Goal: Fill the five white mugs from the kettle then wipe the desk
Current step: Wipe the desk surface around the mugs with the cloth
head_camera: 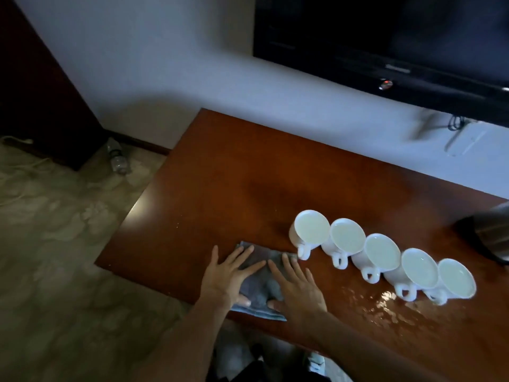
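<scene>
On the floor off the desk's left end, a clear plastic bottle (118, 158) lies near the base of a dark cabinet (41, 86). The brown desk (220, 166) stands against a pale wall. Near its front edge, toward the left corner, a grey cloth (261, 282) lies flat on the wood. The left hand (228, 274) presses on the cloth's left part with straight, spread fingers, gripping nothing. Just beside it, the right hand (297, 288) presses on the cloth's right part, likewise flat and spread, its thumb at the cloth's near edge. To the right of the cloth, five white mugs (382, 255) stand in a row that slants from mid-desk toward the front right, rims touching or nearly so, handles turned toward the front edge; all hold pale liquid. A patch of spilled water (391, 304) glistens on the wood in front of the last mugs. At the desk's right edge stands a dark kettle (490, 232), partly cut off. Above, a black television (385, 37) hangs on the wall.
</scene>
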Motion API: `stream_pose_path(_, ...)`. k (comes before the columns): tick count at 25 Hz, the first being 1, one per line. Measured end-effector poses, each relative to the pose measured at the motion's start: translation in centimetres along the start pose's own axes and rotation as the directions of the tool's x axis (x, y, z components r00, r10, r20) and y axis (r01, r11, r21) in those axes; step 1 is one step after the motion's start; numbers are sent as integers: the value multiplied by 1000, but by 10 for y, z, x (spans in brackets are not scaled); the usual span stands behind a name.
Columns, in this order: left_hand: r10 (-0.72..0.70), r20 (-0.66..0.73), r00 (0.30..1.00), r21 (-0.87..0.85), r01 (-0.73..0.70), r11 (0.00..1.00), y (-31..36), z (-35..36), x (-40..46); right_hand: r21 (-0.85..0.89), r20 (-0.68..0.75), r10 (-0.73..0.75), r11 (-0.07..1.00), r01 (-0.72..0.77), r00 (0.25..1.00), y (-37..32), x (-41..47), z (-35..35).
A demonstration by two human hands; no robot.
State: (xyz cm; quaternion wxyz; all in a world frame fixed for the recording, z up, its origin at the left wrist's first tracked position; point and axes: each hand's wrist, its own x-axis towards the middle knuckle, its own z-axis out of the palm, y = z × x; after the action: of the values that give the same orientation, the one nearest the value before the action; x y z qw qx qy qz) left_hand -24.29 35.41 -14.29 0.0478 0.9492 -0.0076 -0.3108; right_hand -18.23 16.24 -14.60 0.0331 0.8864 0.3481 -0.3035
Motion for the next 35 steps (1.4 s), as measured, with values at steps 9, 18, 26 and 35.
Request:
stream_pose_path(9,-274,-16,962,-60,273,960,-194,-3,-29,-84,74,-169,981,175,983,-158,161,-70)
stream_pose_path(18,-252,-74,965,-41,249,968,-186,-76,74,-309,93,-135,938,158,986,-73,232,-142)
stream_pose_path(26,-146,-64,987,-43,143,989,-86,-122,149,-342,103,-66,935,98,993,57,202,-171)
stream_pose_path(35,-4,-69,998,128,13,992,16,-167,227,-198,39,122,974,-112,992,172,160,-164)
